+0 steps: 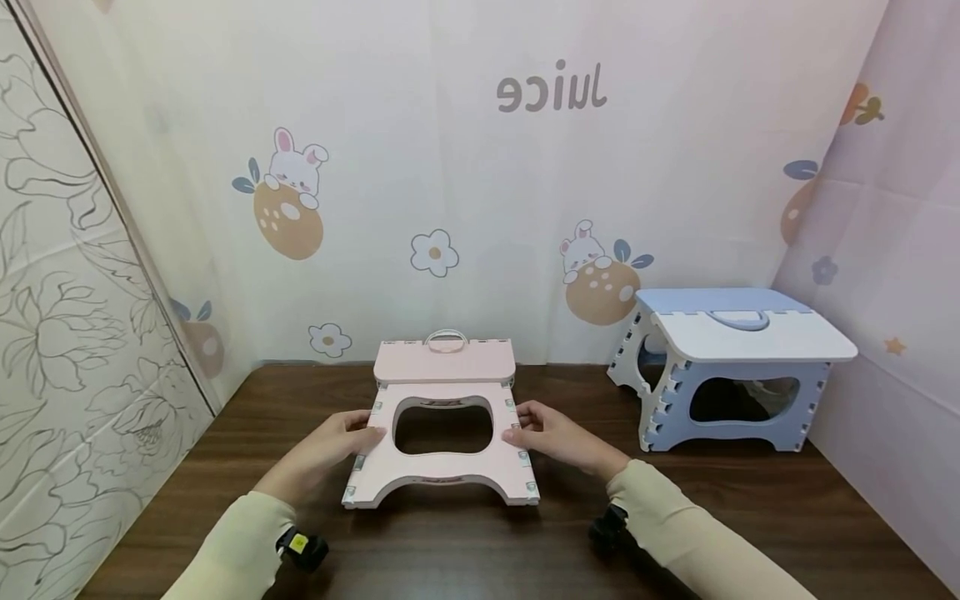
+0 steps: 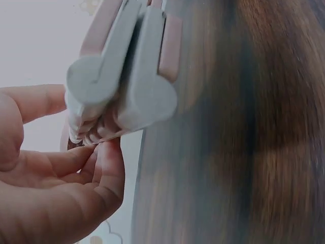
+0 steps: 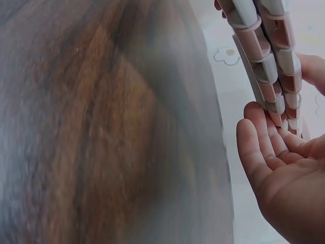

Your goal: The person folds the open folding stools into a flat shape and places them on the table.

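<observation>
Both hands hold a pink folding step stool [image 1: 442,465] by its two sides, in the middle of the head view. It is folded nearly flat, with its panels close together in both wrist views and a narrow gap between them. The left hand [image 1: 326,450] grips the left edge, thumb on the near face and fingers behind. On the opposite edge, the right hand [image 1: 562,437] grips it likewise. A small carry handle [image 1: 447,334] stands at the stool's far end. In the left wrist view, the pale rounded leg ends [image 2: 152,101] hang over the wooden surface.
A blue and white folding stool [image 1: 750,333] stands unfolded at the right on the brown wooden table [image 1: 442,558]. Behind the table hangs a curtain [image 1: 480,192] printed with rabbits and flowers. At the left is a panel with line-drawn flowers [image 1: 67,350].
</observation>
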Demonstrator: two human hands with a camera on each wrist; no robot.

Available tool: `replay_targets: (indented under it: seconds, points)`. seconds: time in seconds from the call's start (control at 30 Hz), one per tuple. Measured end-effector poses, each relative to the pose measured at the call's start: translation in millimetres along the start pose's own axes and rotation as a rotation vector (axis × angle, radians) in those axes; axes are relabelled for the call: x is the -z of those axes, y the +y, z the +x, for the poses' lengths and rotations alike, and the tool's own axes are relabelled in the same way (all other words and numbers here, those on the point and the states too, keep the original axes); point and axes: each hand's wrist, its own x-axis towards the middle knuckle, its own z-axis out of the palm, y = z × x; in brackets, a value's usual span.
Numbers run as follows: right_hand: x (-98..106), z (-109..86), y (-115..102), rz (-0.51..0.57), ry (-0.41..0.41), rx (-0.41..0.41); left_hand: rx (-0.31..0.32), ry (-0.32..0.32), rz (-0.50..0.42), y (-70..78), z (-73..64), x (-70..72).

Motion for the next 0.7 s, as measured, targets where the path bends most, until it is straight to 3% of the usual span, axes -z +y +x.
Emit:
replay_targets:
  seconds: [0.17,0.7]
  points:
    - [-8,3.4,-3,0.008,-0.015,0.025,-0.019,-0.018,0.002,-2.5,-5.7,8.9]
    - [-29,20.0,-16,-0.004,-0.036,0.026,-0.008,0.08,0.059,-10.2,-17.8,26.2]
